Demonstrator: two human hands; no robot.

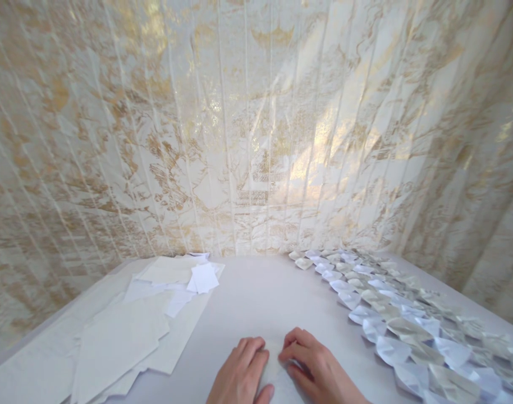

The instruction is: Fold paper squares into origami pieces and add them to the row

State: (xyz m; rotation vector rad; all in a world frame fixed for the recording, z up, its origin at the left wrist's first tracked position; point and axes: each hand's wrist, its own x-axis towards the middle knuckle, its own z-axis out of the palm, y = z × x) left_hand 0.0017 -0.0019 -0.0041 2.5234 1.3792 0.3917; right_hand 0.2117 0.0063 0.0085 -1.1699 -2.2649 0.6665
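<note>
At the bottom centre, a pale sheet of paper [275, 367] lies on the table between my two hands, its outline faint against the white surface. My left hand [243, 370] rests over its left side, fingers stretched forward and thumb apart. On the opposite side, my right hand [309, 362] has bent fingers, with the fingertips drawn close at the paper's edge. Its grip is partly hidden, but it appears to pinch the paper.
Loose white sheets [122, 331] lie overlapping on the left, with small white squares [204, 278] on top. Rows of folded paper pieces [393, 350], white and greyish, cover the right side of the table [248, 297]. A gold-patterned curtain [256, 140] hangs behind the far edge.
</note>
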